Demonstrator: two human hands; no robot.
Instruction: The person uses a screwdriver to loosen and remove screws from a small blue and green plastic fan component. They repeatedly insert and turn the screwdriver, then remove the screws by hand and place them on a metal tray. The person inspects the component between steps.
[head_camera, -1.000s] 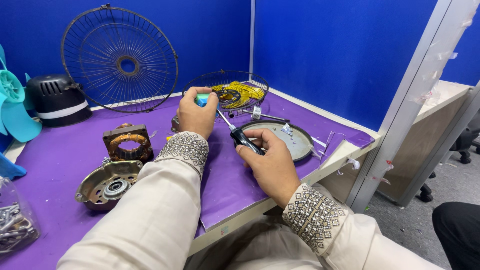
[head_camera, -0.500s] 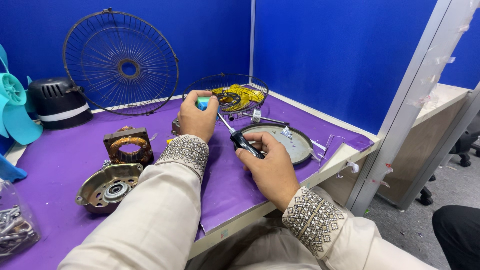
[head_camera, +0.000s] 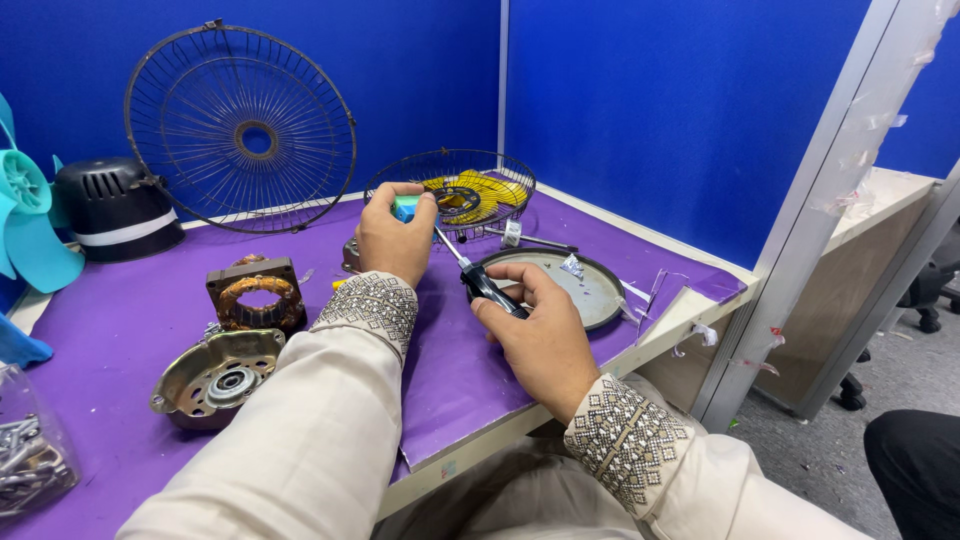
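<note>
Near the middle of the frame a screwdriver (head_camera: 478, 278) with a black handle is gripped in the right hand (head_camera: 540, 330), its shaft angled up and left toward a small part with a blue piece (head_camera: 404, 208) that is clasped in the left hand (head_camera: 395, 240). The part is steadied above the purple desk (head_camera: 130, 320), apparently so that the tip can be pressed against it; the contact itself is hidden by the fingers. Just right of the hands a round grey plate (head_camera: 580, 290) lies flat. Behind, a wire guard with yellow blades (head_camera: 455, 195) is set down, and a larger wire grille (head_camera: 240, 130) is leaned on the blue wall. At lower left a copper-wound stator (head_camera: 255, 295) and a metal housing (head_camera: 215, 375) are kept.
</note>
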